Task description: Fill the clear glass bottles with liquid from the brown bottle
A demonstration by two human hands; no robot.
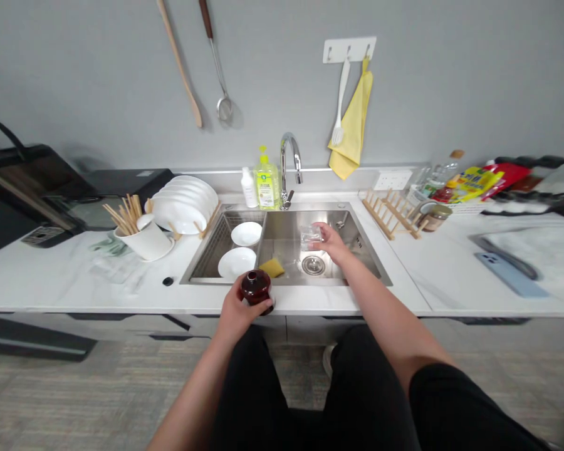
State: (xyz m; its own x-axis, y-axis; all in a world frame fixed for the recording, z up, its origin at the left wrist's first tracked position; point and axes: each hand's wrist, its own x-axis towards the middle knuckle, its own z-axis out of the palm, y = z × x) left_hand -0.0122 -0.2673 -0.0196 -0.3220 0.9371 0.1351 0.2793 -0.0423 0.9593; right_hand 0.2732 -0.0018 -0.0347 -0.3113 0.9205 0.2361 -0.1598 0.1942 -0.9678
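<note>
My left hand (239,311) is wrapped round a dark reddish-brown bottle (256,287) with a small opening on top, at the front edge of the sink. Over the right basin, my right hand (328,243) grips a small clear glass (310,238), tilted on its side. Beneath it lies the round drain (313,265) of the steel sink (286,220). A yellow sponge (272,268) rests in the basin, close to the bottle. Two white bowls (247,234) sit in the left basin.
Behind the sink stand the faucet (290,141), a yellow-green soap bottle (266,181) and a white bottle (249,188). To the left are a plate stack (183,203) and a utensil holder (145,240). A wooden rack (395,216) and a phone (510,274) lie to the right.
</note>
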